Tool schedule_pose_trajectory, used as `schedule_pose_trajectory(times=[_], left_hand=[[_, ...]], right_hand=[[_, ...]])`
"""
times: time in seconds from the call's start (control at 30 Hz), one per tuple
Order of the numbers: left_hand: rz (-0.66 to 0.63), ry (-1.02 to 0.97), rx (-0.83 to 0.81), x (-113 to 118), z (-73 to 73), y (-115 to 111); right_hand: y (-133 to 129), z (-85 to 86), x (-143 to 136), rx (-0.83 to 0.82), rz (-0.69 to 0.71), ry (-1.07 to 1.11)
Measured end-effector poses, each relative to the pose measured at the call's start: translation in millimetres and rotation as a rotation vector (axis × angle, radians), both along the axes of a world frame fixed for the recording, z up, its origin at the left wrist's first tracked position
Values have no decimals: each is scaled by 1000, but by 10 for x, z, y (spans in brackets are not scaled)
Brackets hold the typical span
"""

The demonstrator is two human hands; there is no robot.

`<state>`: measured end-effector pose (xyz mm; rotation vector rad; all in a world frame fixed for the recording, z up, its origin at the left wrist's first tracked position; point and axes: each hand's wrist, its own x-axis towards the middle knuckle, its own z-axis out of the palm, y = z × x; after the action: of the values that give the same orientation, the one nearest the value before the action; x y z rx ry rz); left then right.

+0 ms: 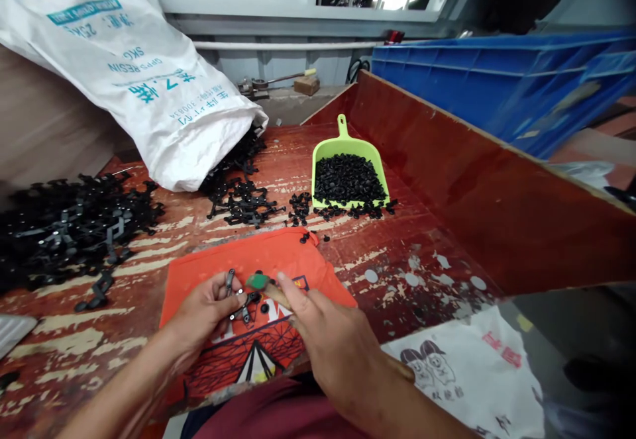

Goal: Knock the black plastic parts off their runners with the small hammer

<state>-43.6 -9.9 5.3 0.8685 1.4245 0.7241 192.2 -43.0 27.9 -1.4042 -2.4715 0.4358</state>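
The left hand (206, 310) has its grip closed on small dark linked pieces (242, 312), thumb and fingers pinching them just above an orange-red cloth (196, 270). The right hand (340, 340) has its grip clamped around the wooden handle of a green-tipped tool (257, 283); the green end points toward the left hand, near the pieces, and the handle's other end shows past the wrist. A loose black cap (264, 308) sits beside the pieces, between the 2 hands.

The cloth lies on a worn red counter (365, 243). Beyond it, 1 lime-green dustpan (348, 146) holds a mound of black caps (345, 181), some spilled along its front edge. To the left, a heap of black parts (74, 227) spreads out, and a white sack (163, 108) lies with its mouth open, similar parts just beside it. At right, a blue crate (472, 88) stands behind a red wooden board (467, 174).
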Motion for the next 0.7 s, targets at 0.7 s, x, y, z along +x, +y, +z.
schedule_pose_trajectory(times=[0.7], left_hand=[[108, 12, 89, 36, -101, -46]], right_hand=[[75, -46, -64, -81, 8, -28]])
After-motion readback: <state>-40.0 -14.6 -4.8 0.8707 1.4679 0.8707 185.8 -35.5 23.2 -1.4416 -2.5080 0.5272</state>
